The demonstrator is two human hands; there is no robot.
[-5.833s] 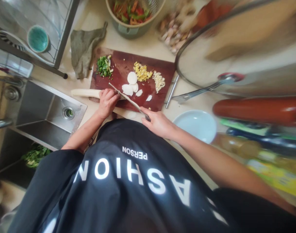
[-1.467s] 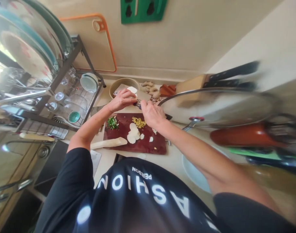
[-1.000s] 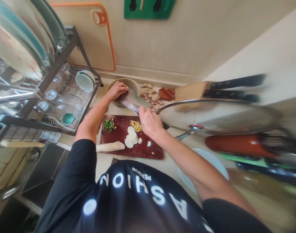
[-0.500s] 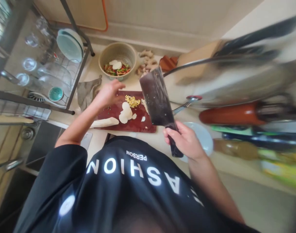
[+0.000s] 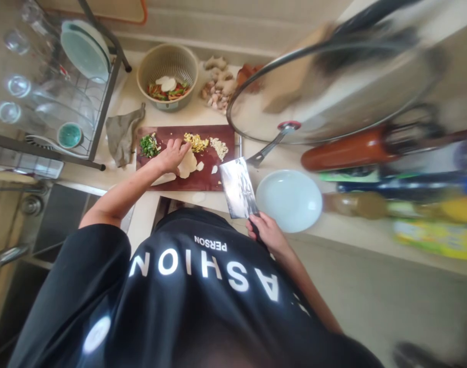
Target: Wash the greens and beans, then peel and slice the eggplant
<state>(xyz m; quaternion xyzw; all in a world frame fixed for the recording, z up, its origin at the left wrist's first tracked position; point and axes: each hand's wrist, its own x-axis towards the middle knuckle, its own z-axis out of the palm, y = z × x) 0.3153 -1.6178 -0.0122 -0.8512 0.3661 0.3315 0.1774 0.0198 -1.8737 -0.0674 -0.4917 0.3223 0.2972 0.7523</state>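
Observation:
My right hand grips the black handle of a cleaver. Its broad blade is off the cutting board's right front corner, near my shirt. Over the dark red cutting board, my left hand reaches with fingers stretched out onto a pile of white slices; whether it presses them is hard to tell. A peeled white root vegetable lies partly under my left wrist. Behind on the board are chopped greens, yellow minced bits and whitish minced bits.
A colander with cut vegetables stands at the back, beside garlic and ginger. A pale plate sits right of the cleaver. A large glass lid leans behind it. At left are a grey cloth and a dish rack.
My left hand has come down from above the board's back left onto the white slices. My right hand has lowered the cleaver toward the front, turning its blade to catch the light.

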